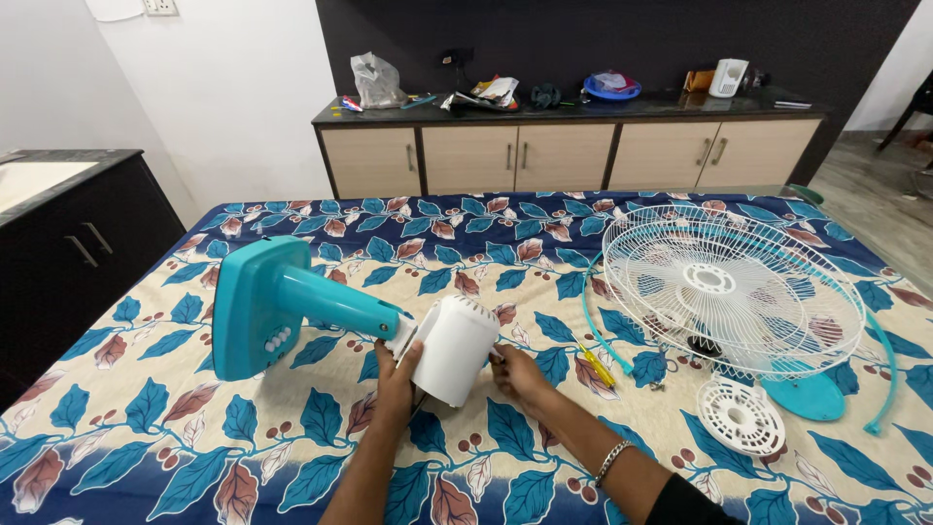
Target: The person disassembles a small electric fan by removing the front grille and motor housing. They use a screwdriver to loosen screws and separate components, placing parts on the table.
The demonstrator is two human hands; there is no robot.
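Hands, left hand [397, 379] and right hand [517, 372], gripping white motor housing [455, 348] (fan grille [731, 290] well apart).

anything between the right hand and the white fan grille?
Yes. In the head view a yellow-handled screwdriver lies on the leaf-print cloth between the right hand and the white fan grille, beside a curved teal rim strip.
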